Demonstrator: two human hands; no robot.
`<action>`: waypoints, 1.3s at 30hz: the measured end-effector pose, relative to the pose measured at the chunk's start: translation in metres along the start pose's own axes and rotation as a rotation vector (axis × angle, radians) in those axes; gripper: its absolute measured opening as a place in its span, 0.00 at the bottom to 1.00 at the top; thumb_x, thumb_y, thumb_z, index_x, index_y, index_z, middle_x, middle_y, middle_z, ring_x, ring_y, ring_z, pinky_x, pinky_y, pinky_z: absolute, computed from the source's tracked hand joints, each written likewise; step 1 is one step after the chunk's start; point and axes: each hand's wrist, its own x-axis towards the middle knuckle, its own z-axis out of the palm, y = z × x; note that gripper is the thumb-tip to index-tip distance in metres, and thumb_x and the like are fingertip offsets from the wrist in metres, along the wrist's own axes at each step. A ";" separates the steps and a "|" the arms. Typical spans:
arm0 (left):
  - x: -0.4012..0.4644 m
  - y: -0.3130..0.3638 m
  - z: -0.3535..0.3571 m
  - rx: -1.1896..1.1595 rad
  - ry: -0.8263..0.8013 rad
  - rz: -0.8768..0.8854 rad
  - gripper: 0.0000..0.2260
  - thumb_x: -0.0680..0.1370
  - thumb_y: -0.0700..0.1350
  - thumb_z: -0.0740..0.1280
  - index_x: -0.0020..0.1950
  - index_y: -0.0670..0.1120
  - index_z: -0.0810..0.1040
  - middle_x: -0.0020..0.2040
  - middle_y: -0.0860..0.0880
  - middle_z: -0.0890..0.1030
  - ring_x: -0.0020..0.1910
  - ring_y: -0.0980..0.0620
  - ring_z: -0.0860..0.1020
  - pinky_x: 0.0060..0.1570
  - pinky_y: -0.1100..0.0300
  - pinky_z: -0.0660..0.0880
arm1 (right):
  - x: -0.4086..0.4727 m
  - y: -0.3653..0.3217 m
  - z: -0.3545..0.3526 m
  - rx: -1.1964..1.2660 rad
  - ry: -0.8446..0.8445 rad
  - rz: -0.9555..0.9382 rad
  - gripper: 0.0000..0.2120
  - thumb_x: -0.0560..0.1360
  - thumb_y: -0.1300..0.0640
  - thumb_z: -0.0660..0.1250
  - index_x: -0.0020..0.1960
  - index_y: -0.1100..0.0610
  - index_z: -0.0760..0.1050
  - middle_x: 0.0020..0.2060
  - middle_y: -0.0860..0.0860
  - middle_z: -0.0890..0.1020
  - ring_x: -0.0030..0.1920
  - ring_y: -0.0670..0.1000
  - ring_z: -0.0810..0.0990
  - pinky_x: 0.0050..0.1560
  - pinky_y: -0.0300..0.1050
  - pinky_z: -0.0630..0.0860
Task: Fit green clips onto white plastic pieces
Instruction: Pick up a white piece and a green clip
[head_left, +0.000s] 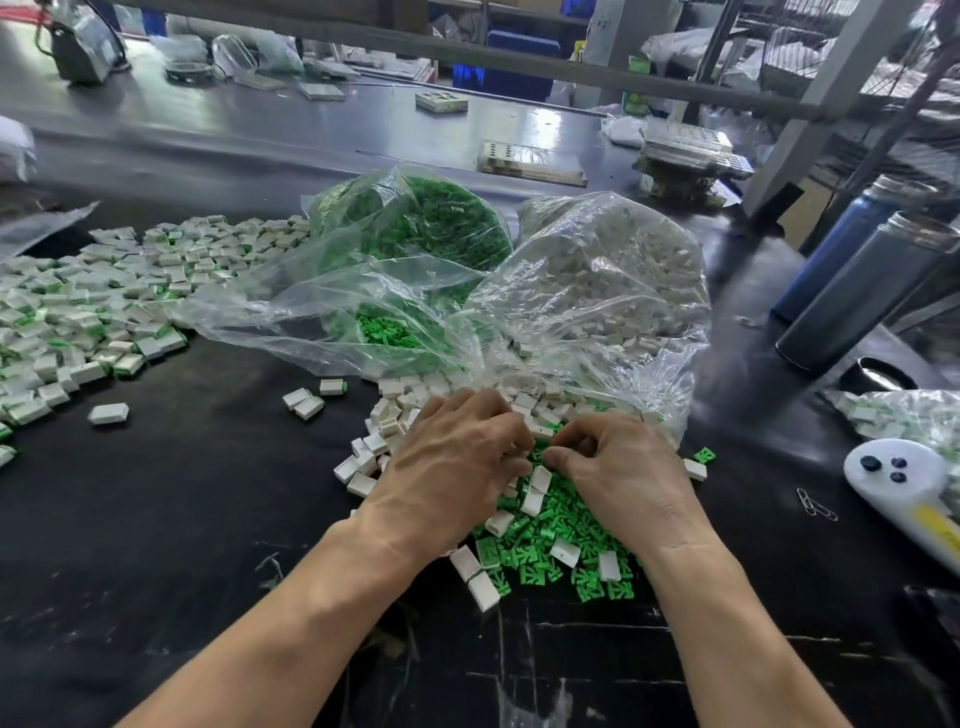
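A loose heap of green clips (540, 545) mixed with white plastic pieces (387, 431) lies on the black table in front of me. My left hand (457, 467) and my right hand (618, 478) are over the heap, fingers curled and fingertips almost meeting. What they pinch is hidden behind the fingers; a small white piece shows at the left fingertips. Behind them, a clear bag of green clips (415, 228) and a clear bag of white pieces (613, 270) lie open.
A wide pile of fitted white-and-green pieces (88, 306) covers the left of the table. Two dark flasks (862, 291) stand at the right, with a white controller (904, 483) and paper clips (815, 504) nearby. Trays sit on the far conveyor.
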 end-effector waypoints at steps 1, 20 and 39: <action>0.000 0.000 -0.001 -0.023 0.015 -0.017 0.11 0.80 0.57 0.68 0.61 0.56 0.80 0.62 0.58 0.76 0.65 0.57 0.71 0.68 0.64 0.59 | 0.000 0.000 0.001 -0.001 0.005 -0.002 0.05 0.76 0.44 0.75 0.44 0.43 0.82 0.41 0.39 0.79 0.43 0.41 0.77 0.47 0.44 0.75; -0.001 -0.007 -0.008 -0.400 0.172 -0.243 0.11 0.80 0.52 0.69 0.63 0.57 0.80 0.51 0.64 0.78 0.48 0.63 0.80 0.53 0.64 0.79 | -0.005 -0.012 0.007 -0.052 0.000 -0.038 0.10 0.76 0.41 0.73 0.43 0.44 0.76 0.43 0.39 0.77 0.46 0.42 0.76 0.50 0.44 0.72; -0.001 -0.006 -0.017 -0.708 0.267 -0.312 0.08 0.76 0.53 0.74 0.53 0.54 0.80 0.42 0.54 0.83 0.40 0.61 0.81 0.39 0.69 0.78 | 0.011 -0.046 -0.017 0.258 -0.046 -0.140 0.09 0.83 0.56 0.68 0.60 0.48 0.82 0.49 0.44 0.83 0.40 0.41 0.81 0.40 0.35 0.78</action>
